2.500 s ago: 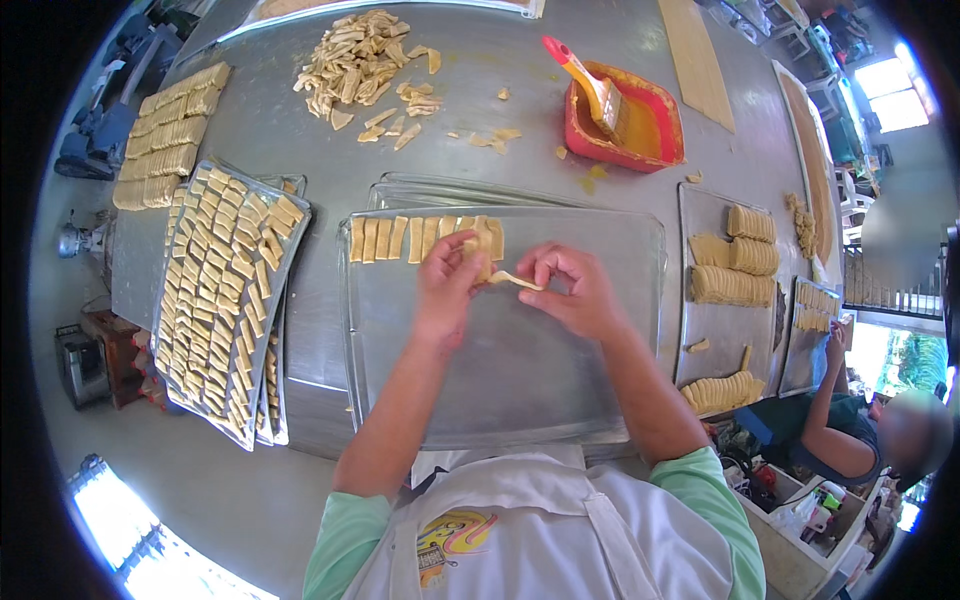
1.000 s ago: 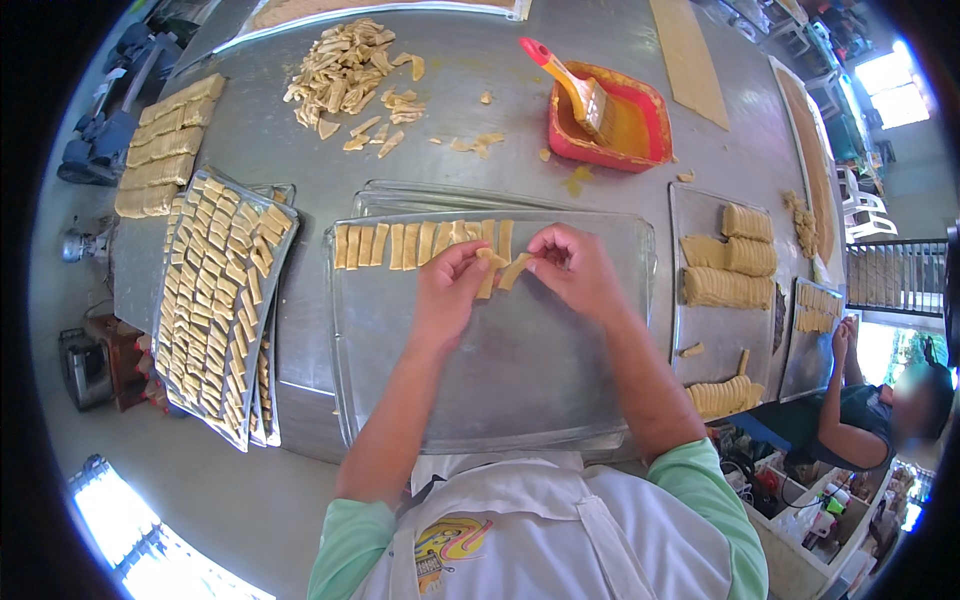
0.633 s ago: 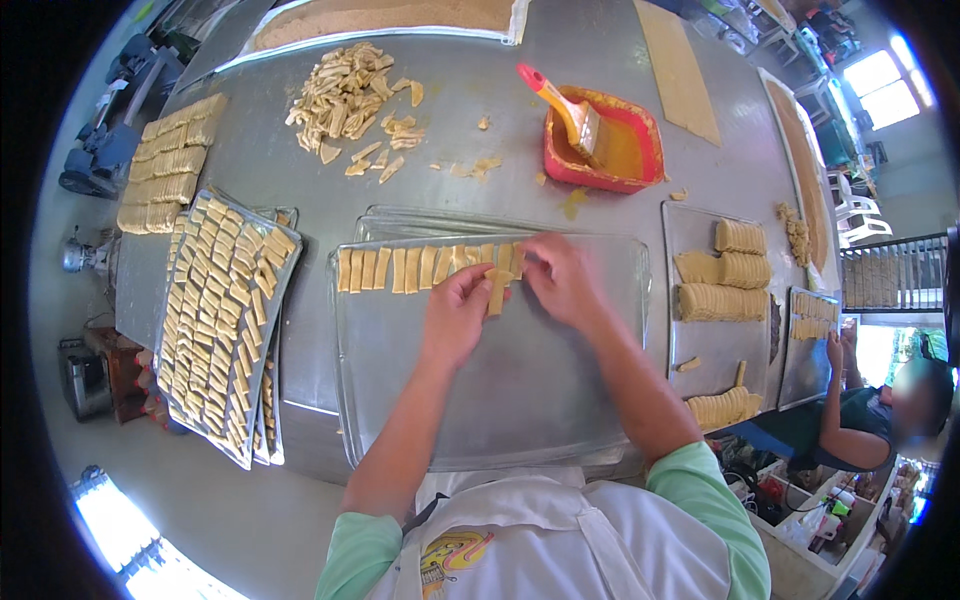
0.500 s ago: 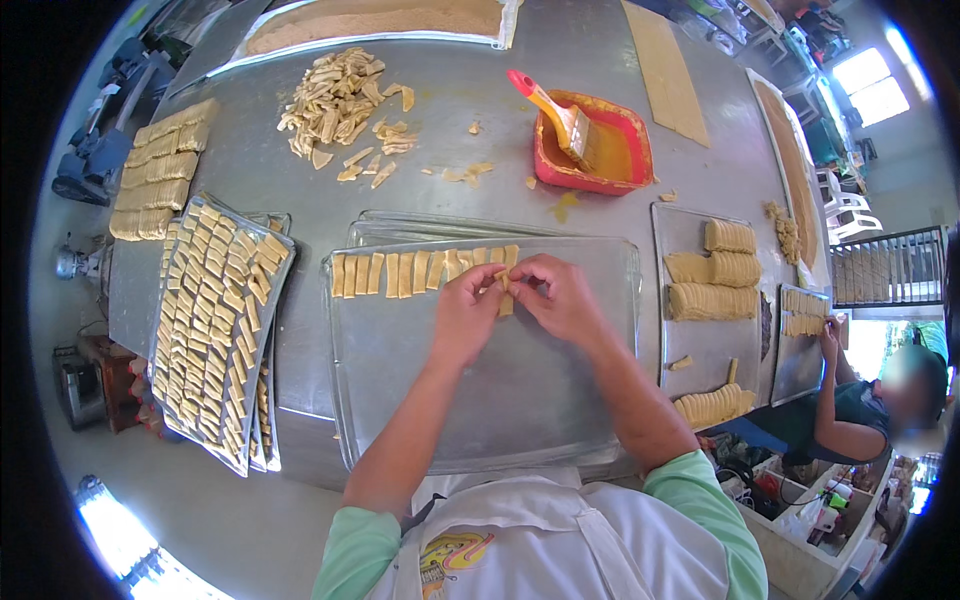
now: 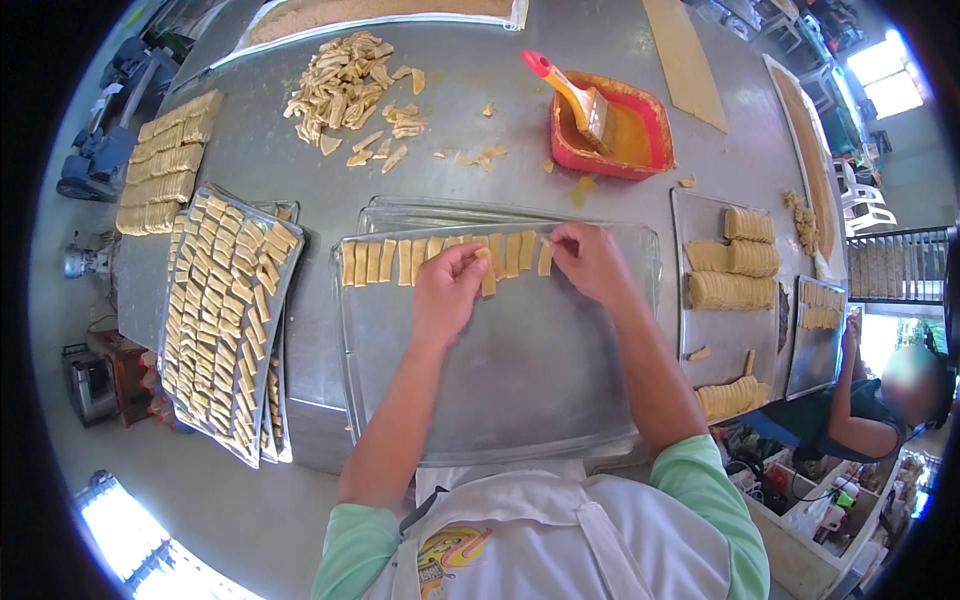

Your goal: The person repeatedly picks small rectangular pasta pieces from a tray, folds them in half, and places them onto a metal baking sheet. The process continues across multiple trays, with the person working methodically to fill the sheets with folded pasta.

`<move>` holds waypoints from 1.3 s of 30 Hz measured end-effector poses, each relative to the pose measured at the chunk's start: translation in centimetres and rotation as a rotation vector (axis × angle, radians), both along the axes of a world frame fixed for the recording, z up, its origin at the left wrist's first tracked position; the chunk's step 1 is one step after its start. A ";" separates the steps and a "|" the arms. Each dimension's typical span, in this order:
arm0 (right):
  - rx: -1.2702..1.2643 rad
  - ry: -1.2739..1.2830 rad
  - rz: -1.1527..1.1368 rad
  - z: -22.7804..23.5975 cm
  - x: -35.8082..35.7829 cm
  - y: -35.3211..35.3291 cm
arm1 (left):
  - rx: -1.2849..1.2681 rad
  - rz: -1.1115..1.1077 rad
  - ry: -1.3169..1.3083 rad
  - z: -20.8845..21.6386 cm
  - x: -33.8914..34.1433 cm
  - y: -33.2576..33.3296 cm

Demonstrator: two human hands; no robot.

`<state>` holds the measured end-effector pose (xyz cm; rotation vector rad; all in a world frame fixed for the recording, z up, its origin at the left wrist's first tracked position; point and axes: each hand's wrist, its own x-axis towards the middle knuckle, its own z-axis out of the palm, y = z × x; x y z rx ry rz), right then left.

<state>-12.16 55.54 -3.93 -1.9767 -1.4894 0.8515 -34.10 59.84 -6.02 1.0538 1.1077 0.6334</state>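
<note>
A metal baking tray (image 5: 530,370) lies before me, with a row of short tan dough strips (image 5: 388,262) along its far edge. My left hand (image 5: 448,292) is closed over the tray, thumb and fingers pinching a dough strip (image 5: 488,284) that hangs just below the row. At the row's right end my right hand (image 5: 592,262) has its fingertips closed on the top of another dough strip (image 5: 545,260), which lies on or just above the tray. My left fingers hide part of the row.
Under the far edge sits another tray. On the left, stacked trays (image 5: 225,330) carry many strips. Beyond are dough scraps (image 5: 345,85) and a red tub (image 5: 640,110) with a brush (image 5: 570,90). A right-hand tray (image 5: 725,330) holds stacked dough pieces; a co-worker (image 5: 860,400) works past it.
My hands were together at one strip and are now apart. The right moved right to the row's end, the left slightly left. The row is longer on the right, and the view has shifted a little.
</note>
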 end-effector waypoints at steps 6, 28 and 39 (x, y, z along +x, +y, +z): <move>0.144 -0.086 -0.136 -1.0 -0.5 -0.7 | 0.114 -0.193 0.073 -0.9 1.7 -0.4; 0.318 -0.172 0.140 -1.5 2.6 0.0 | 0.611 -0.088 0.522 1.2 5.7 -2.4; -0.150 -0.638 -0.038 2.5 32.6 -6.0 | 0.351 0.099 0.427 4.1 -3.6 -7.1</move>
